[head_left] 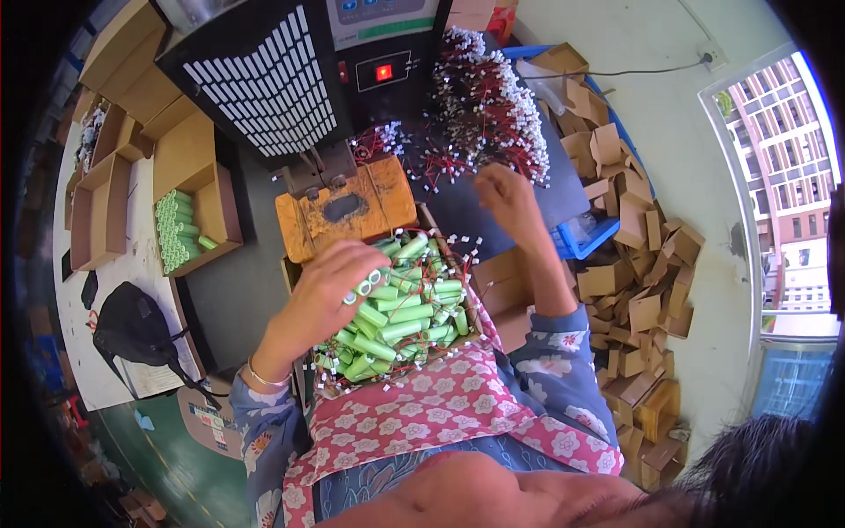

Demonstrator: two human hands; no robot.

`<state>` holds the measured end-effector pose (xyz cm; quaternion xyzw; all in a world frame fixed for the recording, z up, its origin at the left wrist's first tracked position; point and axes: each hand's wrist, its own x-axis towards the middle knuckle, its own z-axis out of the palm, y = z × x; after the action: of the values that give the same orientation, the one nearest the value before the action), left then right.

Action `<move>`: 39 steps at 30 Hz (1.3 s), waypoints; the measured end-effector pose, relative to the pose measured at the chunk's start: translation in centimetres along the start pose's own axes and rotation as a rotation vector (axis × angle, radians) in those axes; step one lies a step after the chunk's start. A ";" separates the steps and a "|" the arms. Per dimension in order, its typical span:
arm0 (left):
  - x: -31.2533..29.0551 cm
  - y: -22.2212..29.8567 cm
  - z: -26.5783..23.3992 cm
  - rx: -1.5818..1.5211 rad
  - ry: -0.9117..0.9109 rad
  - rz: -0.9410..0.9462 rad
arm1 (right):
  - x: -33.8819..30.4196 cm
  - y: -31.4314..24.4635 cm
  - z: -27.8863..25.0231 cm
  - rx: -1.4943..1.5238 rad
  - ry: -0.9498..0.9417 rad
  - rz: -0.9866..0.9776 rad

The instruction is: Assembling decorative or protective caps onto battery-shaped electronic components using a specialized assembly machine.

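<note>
My left hand (330, 286) curls round several green battery cells (367, 284), their pale ends showing past the fingers. Below it lies a heap of green cells (405, 321), tangled with thin red and dark wires that end in small white connectors. This heap fills a cardboard box (297, 359) close against my apron. My right hand (512, 201) is raised at the near edge of a large pile of wire leads (493, 110) with white connectors. Its fingers are bent together; whatever they hold is too small to make out.
A worn orange block (348, 207) stands before a black machine (264, 84) with a lit red switch (384, 72). At left, a cardboard box (231, 207) holds more green cells beside a black bag (136, 326). Cardboard pieces (638, 308) are heaped along the right wall.
</note>
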<state>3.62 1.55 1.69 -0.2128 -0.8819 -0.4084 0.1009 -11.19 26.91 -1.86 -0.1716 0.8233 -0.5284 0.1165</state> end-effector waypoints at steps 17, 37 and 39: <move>0.9 1.3 -2.9 0.009 0.271 -0.203 | 2.8 2.2 4.9 -0.903 -0.123 -0.021; 1.9 -4.6 0.2 0.138 0.464 -0.180 | 2.6 1.7 4.2 -1.105 -0.160 -0.035; 1.7 -4.1 0.1 0.184 0.517 -0.134 | 1.9 2.8 3.2 -1.151 -0.106 -0.133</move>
<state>0.19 -0.27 -0.53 -0.0328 -0.8724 -0.3729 0.3142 -12.20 24.58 -5.74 -0.2847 0.9585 0.0073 0.0123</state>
